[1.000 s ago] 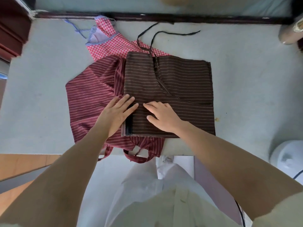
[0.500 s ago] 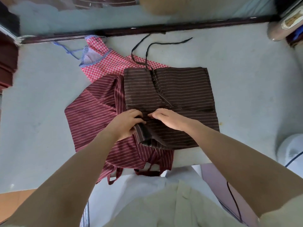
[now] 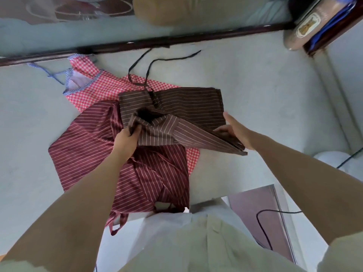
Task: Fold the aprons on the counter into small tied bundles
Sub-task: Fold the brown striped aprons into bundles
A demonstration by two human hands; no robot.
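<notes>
**Near edge of the brown apron is up, the rest lies beyond the hands**

We see the brown apron (image 3: 176, 107) part-folded on the counter (image 3: 265, 91). Its far half lies flat and its near edge is held up off the surface between both hands. The left hand (image 3: 125, 140) has its fingers curled tight round the bunched left corner. The right hand (image 3: 233, 132) holds the right end, its fingers closed on the layered edge and its thumb standing straight and free of the cloth.

The held edge is the long axis. It runs across the body from left to right and slants down toward the right corner, which hangs just past the right hand. Each hand is at its own end, so neither is nearer than the other. The flat part lies straight ahead of the hands, away from the body, and the dark ties (image 3: 157, 60) trail further off toward the back of the counter.

We judge that the next move carries this edge forward onto the flat half. The left corner is crumpled and may need squaring first.

Under the brown apron lies the red apron (image 3: 88, 148), spread out with its straps hanging over the near edge of the counter. The check apron (image 3: 88, 81) is at the bottom, showing at the far left. Neither has been folded yet
</notes>
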